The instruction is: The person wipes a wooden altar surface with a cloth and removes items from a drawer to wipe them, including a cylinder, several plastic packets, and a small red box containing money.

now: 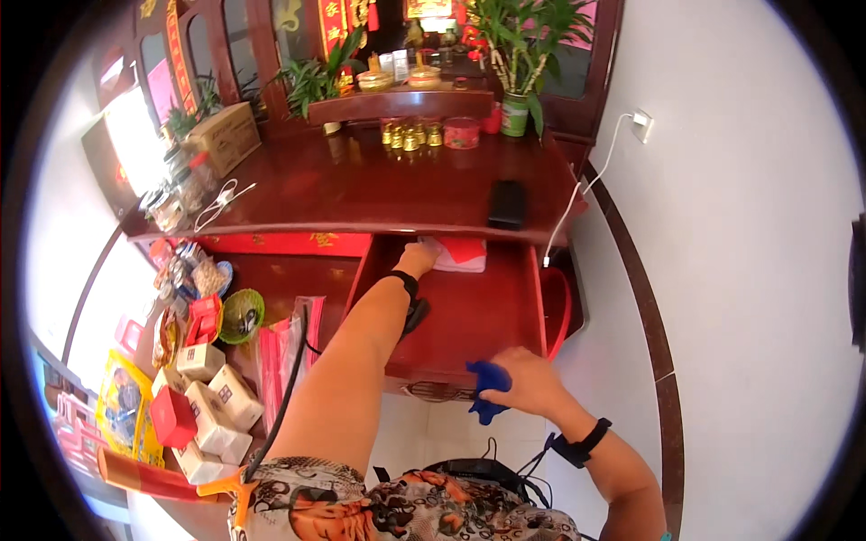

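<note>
A dark red wooden drawer [478, 338] is pulled out from under the cabinet top. My left hand [417, 257] reaches into its back left corner with the fingers curled closed. They are against the left end of a folded red and whitish-pink bundle [462, 256], paper or cloth; what they grip is hidden. A dark object [416, 317] shows beside my left wrist, partly covered by the arm. At the drawer's front right edge, my right hand [525, 382] grips a crumpled blue cloth [488, 393], which hangs just over the front panel by the metal handle [437, 391].
A black rectangular case [507, 205] lies on the cabinet top [361, 194]; small gold cups [411, 137] stand farther back. White cables lie at left and hang at right. Tissue packs [216, 424], a green basket [242, 316] and jars crowd the lower left surface. A white wall rises at right.
</note>
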Available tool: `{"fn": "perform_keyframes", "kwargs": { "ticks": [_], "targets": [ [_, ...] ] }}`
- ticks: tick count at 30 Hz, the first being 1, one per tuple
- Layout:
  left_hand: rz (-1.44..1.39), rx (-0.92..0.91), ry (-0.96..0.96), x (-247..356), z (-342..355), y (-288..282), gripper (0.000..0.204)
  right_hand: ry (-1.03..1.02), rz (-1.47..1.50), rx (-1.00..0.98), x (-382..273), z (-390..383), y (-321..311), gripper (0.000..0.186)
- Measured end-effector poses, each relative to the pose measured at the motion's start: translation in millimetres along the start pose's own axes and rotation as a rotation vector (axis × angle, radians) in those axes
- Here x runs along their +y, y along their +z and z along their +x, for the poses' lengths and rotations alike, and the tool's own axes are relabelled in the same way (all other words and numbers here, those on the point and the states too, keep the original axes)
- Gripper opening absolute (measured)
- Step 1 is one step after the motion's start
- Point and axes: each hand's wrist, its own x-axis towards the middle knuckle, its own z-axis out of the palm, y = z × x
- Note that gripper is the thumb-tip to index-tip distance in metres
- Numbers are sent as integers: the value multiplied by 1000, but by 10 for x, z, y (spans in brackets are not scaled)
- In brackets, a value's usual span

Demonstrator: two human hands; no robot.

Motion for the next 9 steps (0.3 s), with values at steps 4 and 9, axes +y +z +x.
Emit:
{"fn": "perform_keyframes", "kwargs": {
  "ticks": [4,9],
  "targets": [
    [167,525,-231,-1215,332,-297,40,-169,74,-21,-487,262,145,47],
    [-76,96,-449,-520,287,-23,36,-67,89,-42,-149,113,143,47]
  ]
}}
